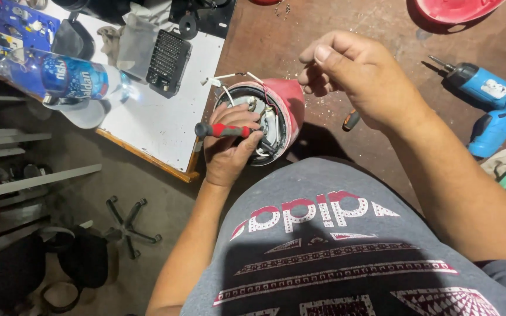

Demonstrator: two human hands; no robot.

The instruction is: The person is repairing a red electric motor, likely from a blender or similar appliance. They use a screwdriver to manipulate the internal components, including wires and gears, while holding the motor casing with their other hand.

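Observation:
A round red appliance housing (288, 96) lies tipped on its side on the brown table (346, 35), its open underside with wires and metal parts facing me. My left hand (229, 146) grips a screwdriver (221, 130) with a black and red handle, its tip inside the housing. My right hand (352, 76) hovers above and right of the housing, with thumb and fingers pinched together; whether a small part or wire end is between them cannot be told. White wires (229, 77) stick out of the housing's top.
A blue cordless screwdriver (490, 105) lies at the right. A red lid (452, 9) sits at the far edge. A white board (159, 111) at the left carries a plastic water bottle (65, 76) and a black bit case (168, 61). A small orange-black tool (351, 120) lies by the housing.

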